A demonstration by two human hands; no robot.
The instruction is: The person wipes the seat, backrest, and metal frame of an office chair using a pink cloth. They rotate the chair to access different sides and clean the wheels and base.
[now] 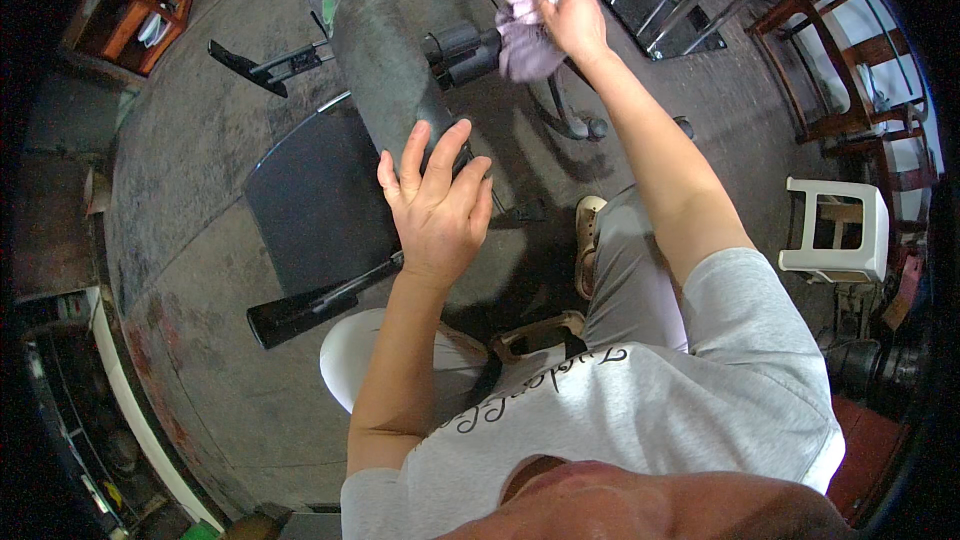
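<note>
An office chair lies tipped over on the floor, its worn dark seat (386, 60) edge-on with pale green patches at the far end. My left hand (442, 221) is at the near end of the seat, fingers spread and slightly curled; whether it grips the edge cannot be told. In my right hand (581, 22) is a bunched pale cloth (525, 49), slightly blurred. The cloth hangs by the black cylindrical part (461, 49) under the seat and hides some of it. A dark backrest (322, 202) lies left of my left hand.
The chair's armrests (285, 321) stick out to the left. A curved base leg with a caster (596, 129) is below the cloth. Metal tubes (675, 7) stand at upper right, near a wooden chair (799, 37) and a white plastic stool (870, 232). A wooden shelf unit (142, 30) is at upper left.
</note>
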